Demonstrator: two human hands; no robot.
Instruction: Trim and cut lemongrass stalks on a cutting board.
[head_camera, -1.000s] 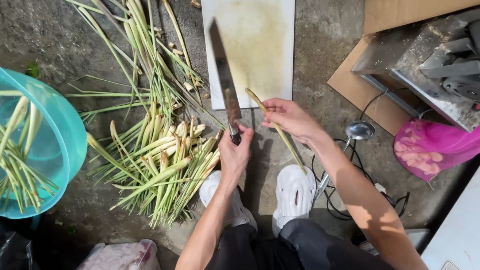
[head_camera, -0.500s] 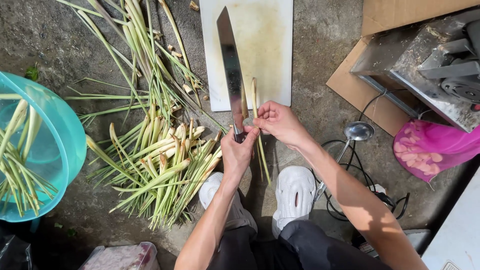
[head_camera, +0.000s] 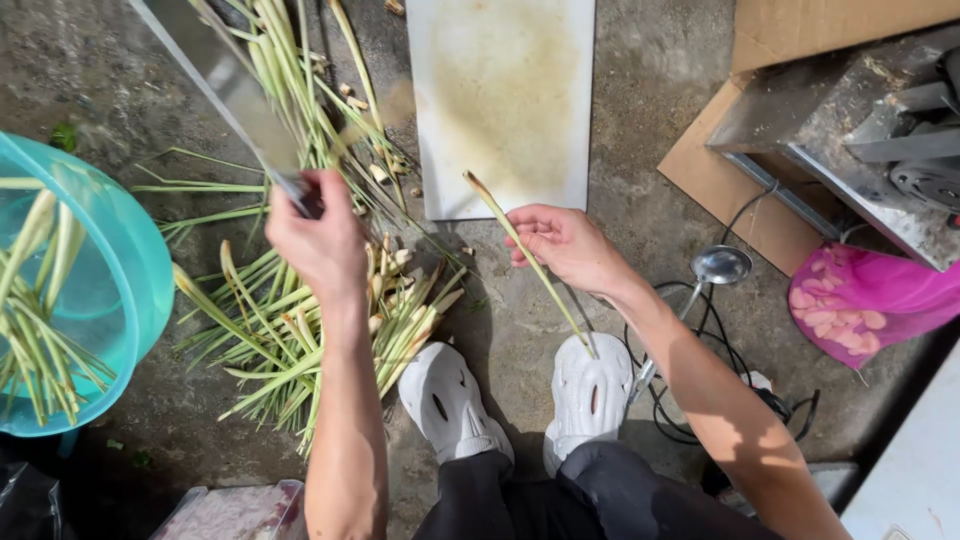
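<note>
Above the lemongrass pile, a cleaver is gripped by the left hand; one stalk is pinched in the right hand.

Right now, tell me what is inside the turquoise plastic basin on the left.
The turquoise plastic basin holds long pale green stalks, lying loosely across each other. Its bottom beneath them and its left part, beyond the frame edge, cannot be seen.

Pale green stalks, turquoise basin, off-white stained cutting board, white shoes, magenta bag
</note>
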